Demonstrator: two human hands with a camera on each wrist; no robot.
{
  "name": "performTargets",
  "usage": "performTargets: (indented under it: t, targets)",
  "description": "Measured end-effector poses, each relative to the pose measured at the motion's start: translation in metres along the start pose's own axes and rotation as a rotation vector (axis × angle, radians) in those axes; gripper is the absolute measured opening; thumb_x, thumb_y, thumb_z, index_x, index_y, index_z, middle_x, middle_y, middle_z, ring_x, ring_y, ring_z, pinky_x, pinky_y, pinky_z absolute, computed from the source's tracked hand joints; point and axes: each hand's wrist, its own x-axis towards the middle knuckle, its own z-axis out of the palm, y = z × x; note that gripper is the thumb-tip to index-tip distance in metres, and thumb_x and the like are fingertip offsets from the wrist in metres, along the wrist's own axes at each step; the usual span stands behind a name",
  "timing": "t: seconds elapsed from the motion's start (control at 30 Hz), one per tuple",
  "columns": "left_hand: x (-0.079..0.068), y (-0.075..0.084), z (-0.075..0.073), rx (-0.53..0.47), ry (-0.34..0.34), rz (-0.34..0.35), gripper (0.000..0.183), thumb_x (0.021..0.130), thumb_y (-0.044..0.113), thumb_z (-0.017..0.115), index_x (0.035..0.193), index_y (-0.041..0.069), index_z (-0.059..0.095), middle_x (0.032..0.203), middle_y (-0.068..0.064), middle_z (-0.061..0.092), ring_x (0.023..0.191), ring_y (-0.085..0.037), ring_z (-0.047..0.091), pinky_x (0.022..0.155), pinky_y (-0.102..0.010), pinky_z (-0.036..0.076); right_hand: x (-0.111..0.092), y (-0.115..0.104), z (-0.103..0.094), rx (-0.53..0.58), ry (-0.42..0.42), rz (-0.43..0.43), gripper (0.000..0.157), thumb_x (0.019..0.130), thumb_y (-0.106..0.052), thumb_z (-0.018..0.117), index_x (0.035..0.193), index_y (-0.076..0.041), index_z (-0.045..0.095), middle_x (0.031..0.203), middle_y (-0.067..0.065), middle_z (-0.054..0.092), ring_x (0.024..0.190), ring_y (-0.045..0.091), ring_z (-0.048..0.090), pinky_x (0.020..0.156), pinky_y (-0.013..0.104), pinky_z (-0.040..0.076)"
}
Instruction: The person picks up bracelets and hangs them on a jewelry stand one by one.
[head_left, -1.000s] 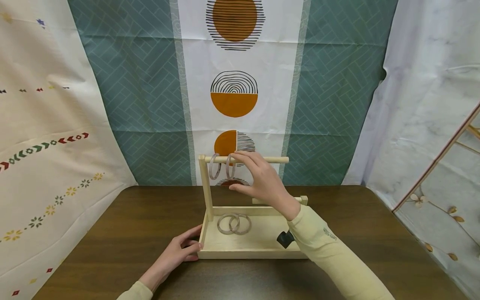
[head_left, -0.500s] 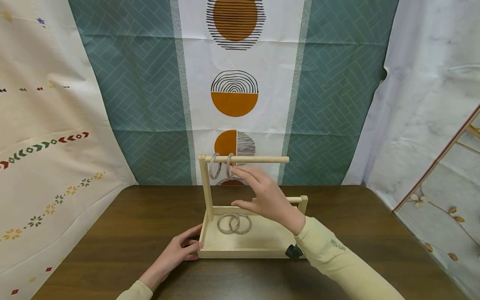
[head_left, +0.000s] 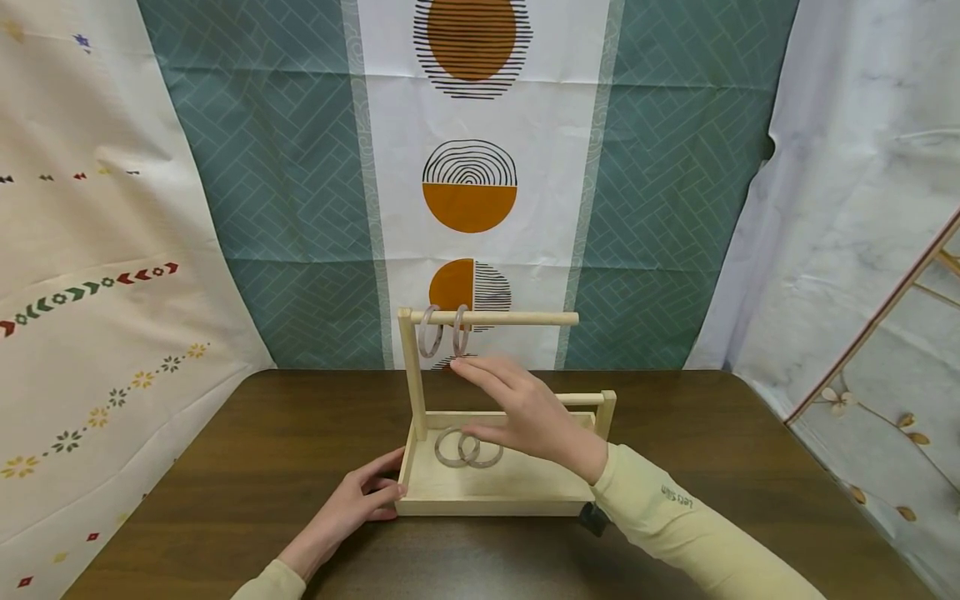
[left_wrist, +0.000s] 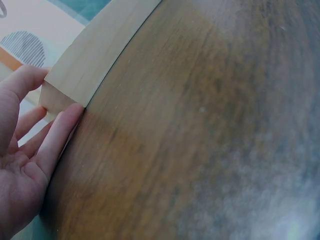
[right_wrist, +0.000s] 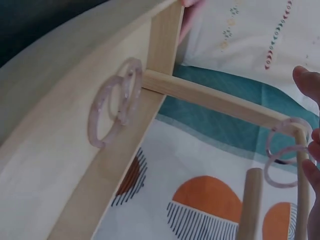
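A pale wooden bangle stand [head_left: 411, 375] has a tray base, a tall left post with an upper rod and a short right post with a lower rod. Two greyish-mauve bangles [head_left: 430, 332] hang apart on the upper rod near its left end. Two more bangles [head_left: 448, 450] lie overlapping in the tray. My left hand [head_left: 358, 507] holds the tray's front left corner between thumb and fingers. Just below and to the right of the hanging bangles is my right hand [head_left: 528, 412], fingers extended and thumb apart, holding nothing. It partly covers the lower rod.
A dark brown wooden table [head_left: 300, 433] bears the stand. Behind it hangs a teal and white cloth [head_left: 292, 208] with orange and black circles. Patterned cloth hangs at the left and marbled cloth at the right. A black wrist camera [head_left: 594, 518] sits under the right sleeve.
My right hand has come away from the right hanging bangle and dropped lower. That bangle stays on the upper rod. My left hand has kept its place at the tray corner.
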Motion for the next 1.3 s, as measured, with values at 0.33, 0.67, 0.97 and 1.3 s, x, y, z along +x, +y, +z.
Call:
performTargets:
  t: [0.33, 0.67, 0.97, 1.3]
  targets:
    - [0.001, 0.001, 0.000, 0.000, -0.008, 0.014, 0.067, 0.096, 0.025, 0.065, 0.154, 0.011, 0.035, 0.150, -0.022, 0.041, 0.110, -0.022, 0.061, 0.085, -0.040, 0.060, -0.004, -0.004, 0.010, 0.011, -0.077, -0.103, 0.082, 0.077, -0.037, 0.085, 0.143, -0.006, 0.049, 0.141, 0.006, 0.056, 0.129, 0.019, 0.054, 0.109, 0.031, 0.046]
    - [0.001, 0.002, 0.000, -0.002, -0.009, 0.005, 0.068, 0.096, 0.027, 0.066, 0.154, 0.011, 0.035, 0.149, -0.022, 0.042, 0.109, -0.021, 0.061, 0.085, -0.040, 0.060, -0.011, -0.002, 0.021, 0.029, -0.215, -0.175, 0.075, 0.085, -0.042, 0.076, 0.146, -0.008, 0.046, 0.141, 0.002, 0.057, 0.128, 0.015, 0.055, 0.106, 0.026, 0.048]
    - [0.001, 0.002, 0.000, 0.000, -0.005, 0.000, 0.067, 0.096, 0.027, 0.065, 0.154, 0.011, 0.035, 0.150, -0.022, 0.040, 0.109, -0.021, 0.061, 0.085, -0.040, 0.060, -0.017, 0.002, 0.024, 0.043, -0.433, -0.200, 0.077, 0.086, -0.042, 0.075, 0.149, -0.012, 0.042, 0.145, -0.001, 0.055, 0.129, 0.013, 0.054, 0.102, 0.025, 0.050]
    - [-0.001, 0.002, 0.000, -0.001, -0.003, -0.001, 0.068, 0.095, 0.027, 0.066, 0.154, 0.011, 0.035, 0.151, -0.022, 0.039, 0.110, -0.021, 0.060, 0.085, -0.040, 0.060, -0.023, 0.017, 0.033, 0.060, -0.571, -0.295, 0.070, 0.089, -0.036, 0.073, 0.147, -0.009, 0.044, 0.149, 0.003, 0.052, 0.137, 0.017, 0.050, 0.112, 0.029, 0.043]
